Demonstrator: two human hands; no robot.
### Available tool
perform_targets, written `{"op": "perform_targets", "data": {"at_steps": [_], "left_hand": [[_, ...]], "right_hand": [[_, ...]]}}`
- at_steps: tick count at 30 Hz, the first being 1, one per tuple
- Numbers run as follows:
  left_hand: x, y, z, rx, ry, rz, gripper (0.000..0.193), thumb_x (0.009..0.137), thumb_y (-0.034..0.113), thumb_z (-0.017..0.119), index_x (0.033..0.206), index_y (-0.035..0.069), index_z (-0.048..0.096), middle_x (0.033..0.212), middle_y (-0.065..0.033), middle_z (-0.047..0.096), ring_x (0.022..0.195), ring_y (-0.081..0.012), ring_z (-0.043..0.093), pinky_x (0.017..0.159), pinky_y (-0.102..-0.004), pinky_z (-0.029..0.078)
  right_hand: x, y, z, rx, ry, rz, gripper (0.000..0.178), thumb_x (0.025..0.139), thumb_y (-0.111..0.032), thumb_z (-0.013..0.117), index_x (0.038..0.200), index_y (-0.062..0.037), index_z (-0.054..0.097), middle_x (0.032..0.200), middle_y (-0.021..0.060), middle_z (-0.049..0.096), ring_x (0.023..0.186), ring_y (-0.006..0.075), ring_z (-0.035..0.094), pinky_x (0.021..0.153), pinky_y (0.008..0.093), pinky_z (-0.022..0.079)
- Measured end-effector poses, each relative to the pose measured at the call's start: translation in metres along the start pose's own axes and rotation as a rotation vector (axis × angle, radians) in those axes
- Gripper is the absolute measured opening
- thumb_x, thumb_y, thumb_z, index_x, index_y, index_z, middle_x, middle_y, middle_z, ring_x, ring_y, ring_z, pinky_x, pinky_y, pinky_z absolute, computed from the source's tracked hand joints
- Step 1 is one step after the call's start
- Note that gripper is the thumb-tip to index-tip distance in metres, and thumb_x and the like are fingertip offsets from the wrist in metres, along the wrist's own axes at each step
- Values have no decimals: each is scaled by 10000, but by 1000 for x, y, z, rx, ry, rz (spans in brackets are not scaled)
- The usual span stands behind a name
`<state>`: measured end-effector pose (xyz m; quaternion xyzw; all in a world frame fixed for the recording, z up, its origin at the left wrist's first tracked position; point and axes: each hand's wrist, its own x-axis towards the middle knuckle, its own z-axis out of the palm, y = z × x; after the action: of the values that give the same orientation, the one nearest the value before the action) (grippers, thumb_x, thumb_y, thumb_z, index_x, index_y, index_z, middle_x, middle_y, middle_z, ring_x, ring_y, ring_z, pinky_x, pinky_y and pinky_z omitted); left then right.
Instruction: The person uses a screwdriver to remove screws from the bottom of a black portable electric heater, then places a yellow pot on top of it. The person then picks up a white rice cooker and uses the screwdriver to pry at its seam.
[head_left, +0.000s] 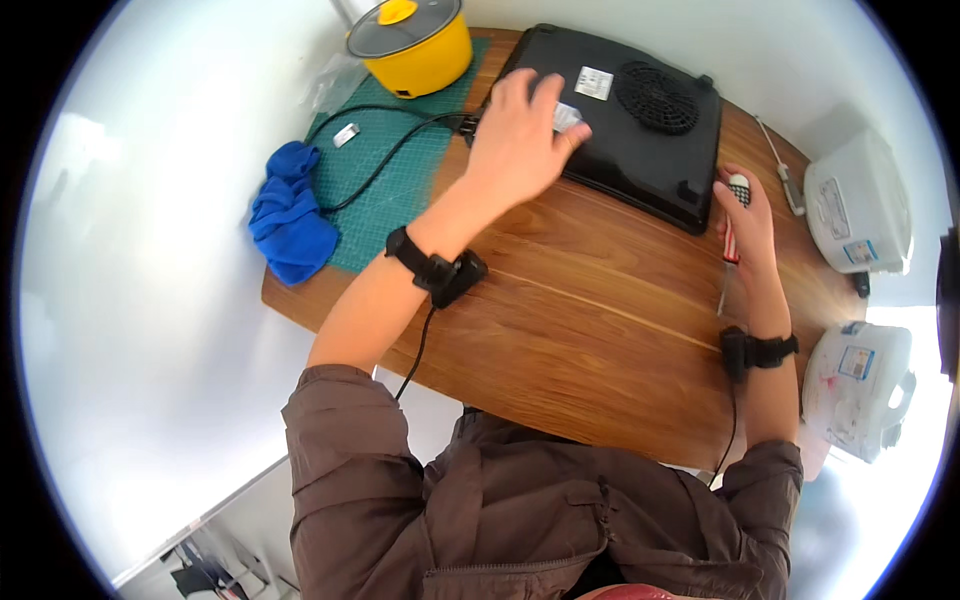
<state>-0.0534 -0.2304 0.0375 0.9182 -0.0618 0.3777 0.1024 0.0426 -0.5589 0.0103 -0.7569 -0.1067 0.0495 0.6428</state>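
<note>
A black, flat appliance like an induction cooker (625, 155) lies on the wooden table with its underside up, showing a round fan grille (657, 97). My left hand (515, 140) is over its left part, fingers apart. I cannot tell whether they touch it. Beside the left thumb is a small whitish piece (567, 117), partly hidden and too blurred to name. At the appliance's right edge, my right hand (750, 225) is closed around a screwdriver (730, 243) with a red-and-white handle and a checkered end. Its thin shaft points toward me.
A yellow pot (420, 62) with a lid stands on the green cutting mat (400, 160) at far left. A black cord (375, 172) runs near a blue cloth (292, 215). Another screwdriver (790, 185) and two white containers (858, 205) are on the right.
</note>
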Motion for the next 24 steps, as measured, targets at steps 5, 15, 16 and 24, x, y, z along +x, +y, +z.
{"op": "perform_targets", "data": {"at_steps": [5,15,16,24], "left_hand": [[15,-64,-10,-41,-14,-251,508,1009,396,666,1331,6,610,1261,-277,620,1180,-458,599,994,-522,517],[18,-140,-46,88,346,-503,554,932,372,752,1216,-67,567,1319,-288,489,1240,-442,460,1055,-530,423],[26,-152,-49,8,454,-645,565,938,375,749,1224,-72,554,1329,-283,492,1246,-427,460,1051,-514,425],[65,-212,-61,-1006,532,-1150,651,1022,399,671,1494,-8,483,1486,-129,542,1308,-289,545,1077,-432,437]], "right_hand": [[-2,1,8,-77,-19,32,450,984,-246,753,1374,-73,608,825,-1,608,551,78,538,495,245,444],[0,1,-10,-29,-127,13,444,1018,-220,690,1419,-58,588,910,28,635,538,78,535,480,251,440],[1,1,-11,11,-125,11,446,1025,-218,678,1428,-52,584,928,34,642,537,79,535,479,251,440],[7,5,-12,38,-107,11,435,1035,-231,666,1426,-52,598,828,12,603,544,74,536,485,255,451]]}}
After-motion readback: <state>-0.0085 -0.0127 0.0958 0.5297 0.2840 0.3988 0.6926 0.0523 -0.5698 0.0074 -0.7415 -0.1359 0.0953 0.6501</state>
